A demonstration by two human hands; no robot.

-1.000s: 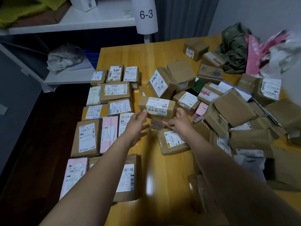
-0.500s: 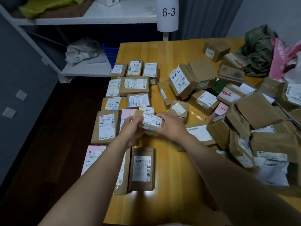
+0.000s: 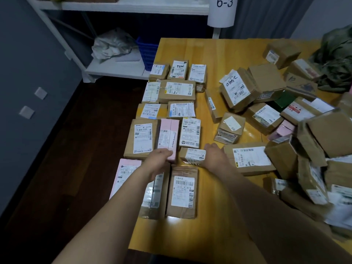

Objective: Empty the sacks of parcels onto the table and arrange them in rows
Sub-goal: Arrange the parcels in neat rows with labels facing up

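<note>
Small parcel (image 3: 192, 156) sat on counter (image 3: 209, 216) between left hand (image 3: 160, 159) and right hand (image 3: 216, 156), fingers hidden so grip unclear; a sideways nudge could've knocked the pink parcel (image 3: 169, 136) crooked, or the loose heap (image 3: 314, 149) could've slid in.

A crumpled pale bag (image 3: 112, 44) is laid on the lower board of a white shelf rack (image 3: 118, 70), a blue basket (image 3: 145, 52) set at its right end. Two pale squares (image 3: 41, 92) are fixed to the grey wall (image 3: 28, 54).
</note>
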